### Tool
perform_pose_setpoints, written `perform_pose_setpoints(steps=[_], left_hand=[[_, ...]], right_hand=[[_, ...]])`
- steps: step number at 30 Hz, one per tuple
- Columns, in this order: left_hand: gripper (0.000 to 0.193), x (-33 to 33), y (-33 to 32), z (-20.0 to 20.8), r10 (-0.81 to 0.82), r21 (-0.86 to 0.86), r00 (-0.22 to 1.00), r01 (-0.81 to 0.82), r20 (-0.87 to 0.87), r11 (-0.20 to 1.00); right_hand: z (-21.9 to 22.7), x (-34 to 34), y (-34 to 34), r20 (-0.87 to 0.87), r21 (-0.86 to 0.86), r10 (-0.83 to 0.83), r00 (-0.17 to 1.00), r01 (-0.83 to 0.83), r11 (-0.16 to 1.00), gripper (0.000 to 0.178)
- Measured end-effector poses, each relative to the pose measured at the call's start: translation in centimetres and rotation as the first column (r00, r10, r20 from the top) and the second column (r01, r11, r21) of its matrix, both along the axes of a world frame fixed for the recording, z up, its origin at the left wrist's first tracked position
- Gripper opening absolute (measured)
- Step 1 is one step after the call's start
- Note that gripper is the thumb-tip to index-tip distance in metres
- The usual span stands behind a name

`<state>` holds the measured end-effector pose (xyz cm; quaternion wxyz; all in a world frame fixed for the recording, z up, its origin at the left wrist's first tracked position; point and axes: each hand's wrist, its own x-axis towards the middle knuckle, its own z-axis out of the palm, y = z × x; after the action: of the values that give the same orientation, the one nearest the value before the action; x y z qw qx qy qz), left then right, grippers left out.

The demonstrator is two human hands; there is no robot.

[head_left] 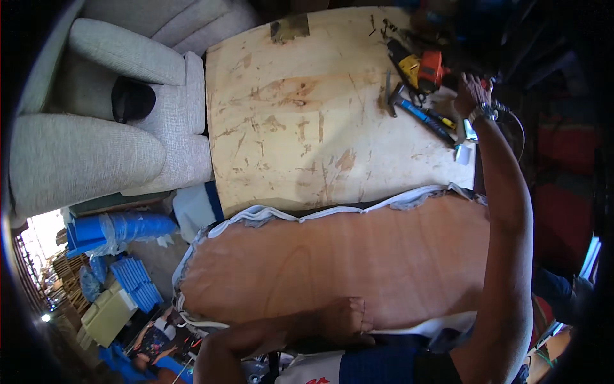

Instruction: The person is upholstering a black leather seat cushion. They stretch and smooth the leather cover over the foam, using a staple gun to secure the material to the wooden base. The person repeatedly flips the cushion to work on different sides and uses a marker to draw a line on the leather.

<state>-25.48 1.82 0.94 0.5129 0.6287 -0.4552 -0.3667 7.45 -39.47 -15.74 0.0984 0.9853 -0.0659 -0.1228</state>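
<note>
I find the right hand stretched far out, closed around a red-tipped tool beside the orange and yellow power tool, while the left hand lies flat on the near edge of the brown panel, holding nothing. The panel's long axis runs crosswise between both hands. Most of the red-tipped tool is hidden by the fingers and shadow.

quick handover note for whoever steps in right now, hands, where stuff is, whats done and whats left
Left hand: flat on the near edge of the reddish board, pressing down, holding nothing.
Right hand: stretched to the far right of the table, at the tools; whether it grips one cannot be told.
Board lies on the table's near side with white fabric showing round its edges. Grey armchair stands left.
Done: board laid over the fabric.
Left: fabric edges appear loose, not yet fastened.
</note>
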Motion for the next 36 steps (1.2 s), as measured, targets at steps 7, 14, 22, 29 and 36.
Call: perform_pose_setpoints(steps=[7, 14, 22, 29, 36], left_hand=[[0.034, 0.4, 0.3, -0.4, -0.040, -0.012, 0.999, 0.040, -0.001, 0.999], [0.033, 1.2, -1.2, -1.1, 0.040, -0.178, 0.998, -0.048, -0.052, 0.983], [0.047, 2.0, -1.7, -1.6, -0.069, -0.146, 0.997, 0.065, -0.022, 0.987], [0.040, 1.7, -0.7, -0.3, -0.070, -0.004, 0.950, 0.072, -0.304, 0.997], [0.039, 1.5, -1.0, -2.2, -0.068, -0.111, 0.984, 0.050, -0.168, 0.993]], right_hand=[[20.4, -11.8, -2.5, 0.071, -0.116, 0.059, 0.996, -0.051, 0.992, 0.041], [44.2, -29.7, -6.8, -0.008, -0.485, 0.385, 0.923, -0.340, 0.806, 0.053], [61.2, -52.0, 9.1, 0.424, 0.046, -0.532, 0.733, 0.569, 0.821, 0.034], [53.4, -49.6, 24.8, -0.200, 0.660, -0.719, 0.666, 0.634, 0.403, 0.045], [43.3, -39.9, 30.0, -0.467, 0.363, -0.540, 0.700, 0.709, 0.605, 0.060]])
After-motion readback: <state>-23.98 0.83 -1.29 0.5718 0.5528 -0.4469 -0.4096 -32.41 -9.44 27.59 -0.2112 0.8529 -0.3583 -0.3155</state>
